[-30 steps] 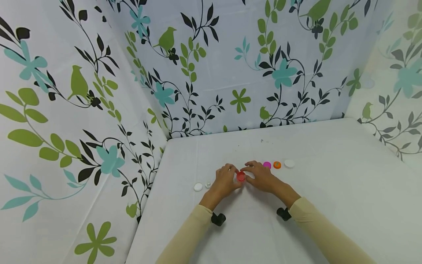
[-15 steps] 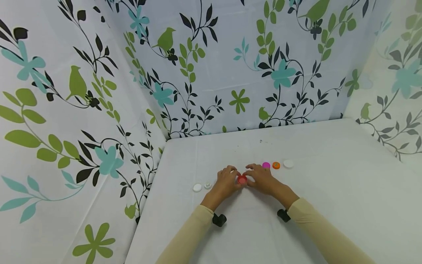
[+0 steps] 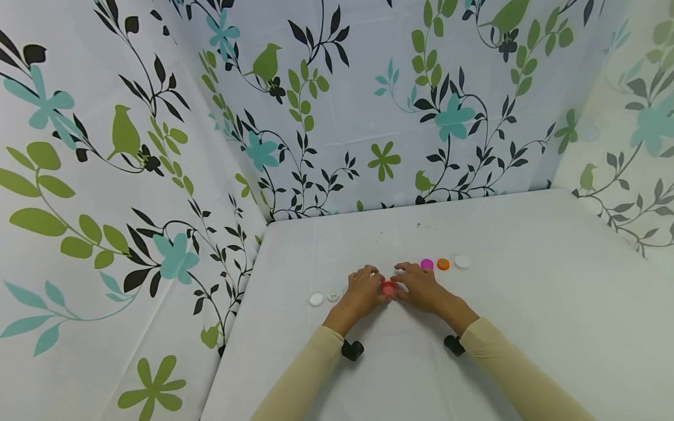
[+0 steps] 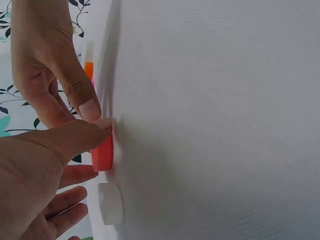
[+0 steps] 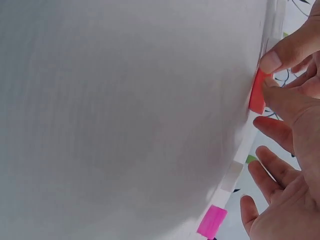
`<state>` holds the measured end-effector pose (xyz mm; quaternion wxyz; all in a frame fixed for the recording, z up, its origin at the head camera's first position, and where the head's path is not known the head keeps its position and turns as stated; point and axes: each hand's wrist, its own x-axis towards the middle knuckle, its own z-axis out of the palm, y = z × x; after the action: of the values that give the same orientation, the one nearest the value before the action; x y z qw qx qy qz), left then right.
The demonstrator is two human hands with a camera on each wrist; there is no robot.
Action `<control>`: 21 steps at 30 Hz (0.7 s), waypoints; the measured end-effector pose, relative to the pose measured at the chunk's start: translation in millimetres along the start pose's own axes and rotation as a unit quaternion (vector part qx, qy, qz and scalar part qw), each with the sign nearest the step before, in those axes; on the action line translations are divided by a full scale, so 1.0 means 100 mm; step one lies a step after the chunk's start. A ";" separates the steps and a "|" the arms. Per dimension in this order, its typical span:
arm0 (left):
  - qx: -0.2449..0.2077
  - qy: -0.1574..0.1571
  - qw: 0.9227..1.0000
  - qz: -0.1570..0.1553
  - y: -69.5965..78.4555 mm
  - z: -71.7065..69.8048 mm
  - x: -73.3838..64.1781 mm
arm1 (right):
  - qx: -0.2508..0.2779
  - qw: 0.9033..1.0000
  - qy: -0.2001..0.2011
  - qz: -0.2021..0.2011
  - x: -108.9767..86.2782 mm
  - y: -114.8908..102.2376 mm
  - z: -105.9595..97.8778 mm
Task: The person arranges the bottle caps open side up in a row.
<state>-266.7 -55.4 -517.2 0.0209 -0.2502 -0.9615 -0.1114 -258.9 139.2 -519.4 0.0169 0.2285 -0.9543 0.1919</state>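
A round red bottle cap (image 3: 388,289) is on the white table between both hands. My left hand (image 3: 363,292) holds its left side, with the thumb on the near face in the left wrist view, where the red cap (image 4: 103,159) shows side-on. From the right, my right hand (image 3: 419,287) pinches the same cap, its thumb lying on the red side (image 5: 256,97) in the right wrist view. The thumbs are close together there. Both hands' other fingers are spread and bent, partly hidden behind the cap in the wrist views.
A pink cap (image 3: 427,264), an orange cap (image 3: 443,264) and a white cap (image 3: 462,262) lie in a row behind the right hand. Left of the left hand are a white cap (image 3: 316,299) and a small whitish cap (image 3: 333,296). Patterned cloth (image 3: 326,117) surrounds the table.
The red cap and both hands have shifted slightly toward me and to the right. The right hand's fingers have drawn back a little. The other caps stay in place.
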 end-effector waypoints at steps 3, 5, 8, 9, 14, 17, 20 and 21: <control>-0.001 -0.007 1.000 0.001 0.03 -0.04 0.02 | -0.008 1.000 0.008 -0.008 -0.02 0.05 -0.06; -0.006 -0.011 1.000 0.001 0.05 -0.07 0.04 | -0.007 1.000 0.020 -0.011 -0.02 0.10 -0.11; -0.015 -0.010 1.000 0.001 0.09 -0.11 0.10 | -0.008 0.999 0.037 -0.009 -0.01 0.18 -0.19; -0.016 -0.009 1.000 0.001 0.10 -0.12 0.13 | -0.011 0.999 0.038 -0.004 0.00 0.20 -0.22; -0.010 -0.008 1.000 0.005 0.19 -0.16 0.30 | -0.025 0.999 0.016 0.036 0.06 0.34 -0.32; -0.007 -0.021 1.000 -0.003 0.22 -0.15 0.44 | -0.029 0.998 0.004 0.052 0.08 0.40 -0.36; -0.004 -0.034 0.999 -0.010 0.24 -0.09 0.58 | -0.029 0.998 -0.003 0.059 0.10 0.43 -0.37; -0.002 -0.037 0.999 -0.011 0.24 -0.07 0.62 | -0.027 0.998 -0.004 0.061 0.10 0.44 -0.37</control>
<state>-309.5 -7.0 -499.9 -0.0160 -0.2432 -0.9642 -0.1045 -289.5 185.2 -499.7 0.0072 0.1700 -0.9714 0.1654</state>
